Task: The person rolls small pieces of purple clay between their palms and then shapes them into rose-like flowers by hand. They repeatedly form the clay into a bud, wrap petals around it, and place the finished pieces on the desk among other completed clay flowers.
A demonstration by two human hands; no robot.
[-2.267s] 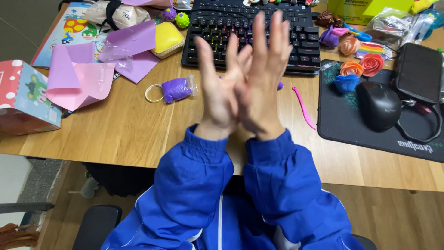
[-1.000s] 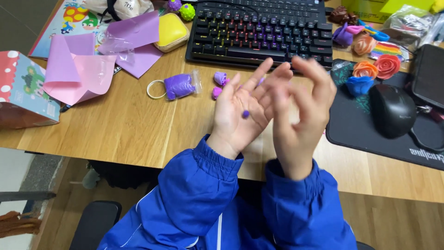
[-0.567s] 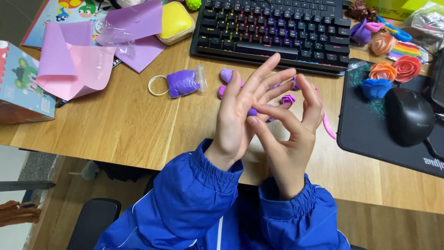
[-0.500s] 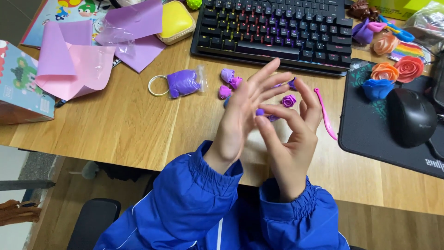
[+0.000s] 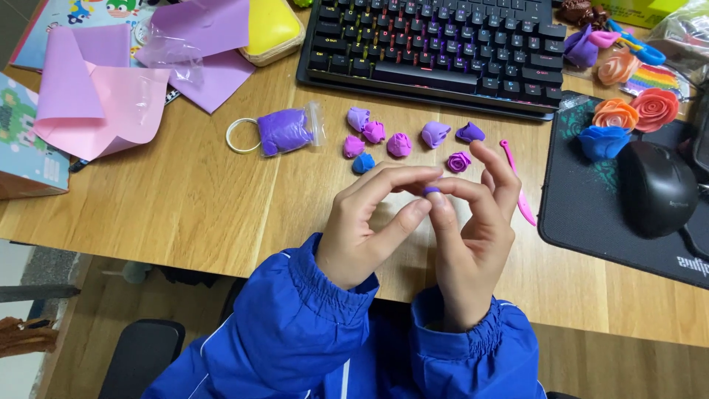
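Purple clay bit (image 5: 431, 190) | pinched, both hands' fingers (image 5: 413, 177) | bare desk (image 5: 185, 199) leftward

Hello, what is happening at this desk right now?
A person in a blue jacket pinches a small purple clay piece between the fingertips of the left hand and the right hand, above a wooden desk. Small clay roses in purple, pink and blue lie in front of a keyboard, beside a bag of purple clay.
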